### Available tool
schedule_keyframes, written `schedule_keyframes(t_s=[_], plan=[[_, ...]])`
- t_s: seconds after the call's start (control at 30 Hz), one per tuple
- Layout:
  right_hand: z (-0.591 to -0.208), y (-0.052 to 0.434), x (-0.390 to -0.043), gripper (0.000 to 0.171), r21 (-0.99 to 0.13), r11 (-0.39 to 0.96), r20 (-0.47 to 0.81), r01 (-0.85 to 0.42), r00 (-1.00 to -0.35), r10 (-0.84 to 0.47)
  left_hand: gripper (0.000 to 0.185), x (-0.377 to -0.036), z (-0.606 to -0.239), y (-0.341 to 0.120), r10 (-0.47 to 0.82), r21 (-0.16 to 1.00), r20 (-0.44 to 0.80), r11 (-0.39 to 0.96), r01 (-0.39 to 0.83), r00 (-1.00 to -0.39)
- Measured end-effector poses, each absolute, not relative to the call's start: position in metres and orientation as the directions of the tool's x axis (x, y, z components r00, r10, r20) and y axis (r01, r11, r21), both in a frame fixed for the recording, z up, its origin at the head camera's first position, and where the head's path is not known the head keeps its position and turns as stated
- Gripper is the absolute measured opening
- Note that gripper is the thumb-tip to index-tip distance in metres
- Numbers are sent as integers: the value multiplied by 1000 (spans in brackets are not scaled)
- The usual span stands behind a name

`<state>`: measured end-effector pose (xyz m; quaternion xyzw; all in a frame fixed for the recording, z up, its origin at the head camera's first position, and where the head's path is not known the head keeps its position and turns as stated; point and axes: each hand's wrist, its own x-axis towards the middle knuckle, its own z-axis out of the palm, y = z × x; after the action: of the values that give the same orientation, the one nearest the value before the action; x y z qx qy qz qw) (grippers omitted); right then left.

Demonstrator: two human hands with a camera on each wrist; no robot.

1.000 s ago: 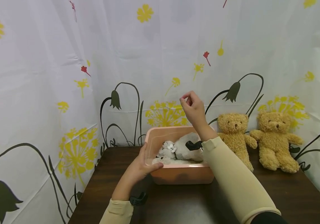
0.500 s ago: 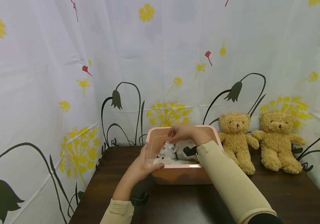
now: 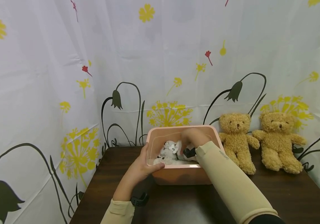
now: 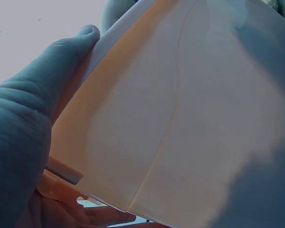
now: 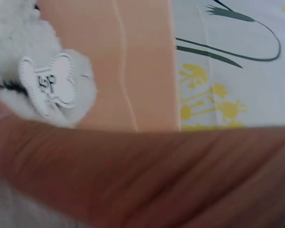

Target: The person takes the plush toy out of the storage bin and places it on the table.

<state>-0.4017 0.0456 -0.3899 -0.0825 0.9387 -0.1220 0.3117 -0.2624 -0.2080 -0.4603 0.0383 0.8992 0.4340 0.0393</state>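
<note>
A pink plastic bin (image 3: 176, 178) stands on the table with several white and grey plush toys (image 3: 166, 155) in it. My left hand (image 3: 137, 170) grips the bin's left front corner. In the left wrist view its thumb (image 4: 42, 78) lies along the rim and other fingers show below at the bin's end. My right hand (image 3: 194, 137) reaches down into the bin onto the grey-white plush on the right. In the right wrist view a white bow-shaped patch (image 5: 50, 84) shows on pale fur just beyond the thumb (image 5: 61, 161). The right fingertips are hidden, so I cannot tell their hold.
Two tan teddy bears (image 3: 236, 140) sit upright right of the bin, near the back of the dark wooden table (image 3: 115, 174). A white curtain (image 3: 160, 56) printed with flowers hangs behind and along the left side.
My right hand has come down from above the bin into it, moving over the toys and then onto the right-hand plush. The left hand has stayed on the corner.
</note>
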Motion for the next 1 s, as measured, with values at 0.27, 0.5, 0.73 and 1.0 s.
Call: schedule_keyframes(t_s=[0.27, 0.5, 0.73, 1.0], plan=[[-391, 44, -405, 22, -212, 973, -683, -91, -699, -214, 135, -264, -459, -208, 111, 785, -29, 618, 46, -993], [-395, 43, -400, 43, -119, 984, -645, -130, -744, -176, 132, -263, -461, -208, 113, 787, -34, 615, 43, -993], [-393, 42, -399, 33, -138, 976, -673, -171, -707, -219, 132, -262, -462, -209, 111, 787, -32, 615, 44, -993], [-389, 34, -398, 24, -86, 982, -602, -171, -776, -188, 132, -264, -461, -208, 109, 796, -34, 603, 39, -994]])
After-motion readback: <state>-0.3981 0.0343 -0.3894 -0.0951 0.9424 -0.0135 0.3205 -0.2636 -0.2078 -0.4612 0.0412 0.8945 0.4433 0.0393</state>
